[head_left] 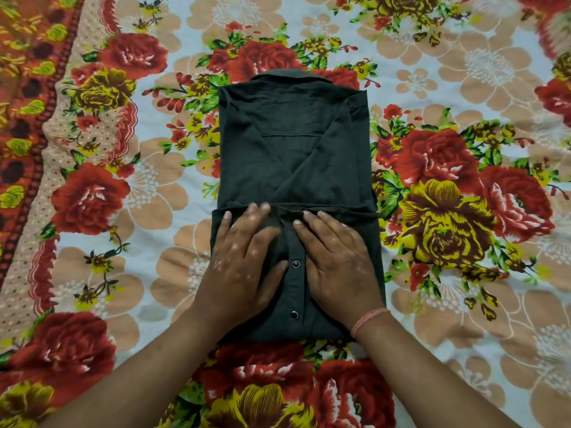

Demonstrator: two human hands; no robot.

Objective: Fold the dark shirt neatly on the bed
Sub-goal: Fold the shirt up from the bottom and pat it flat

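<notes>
Both hands [290, 261] flat; shirt [293, 149] collar far.

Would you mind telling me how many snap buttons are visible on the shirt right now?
2. One snap button sits on the placket between the left hand and right hand; the other is nearer the wrists. More may be hidden under the fold.
</notes>
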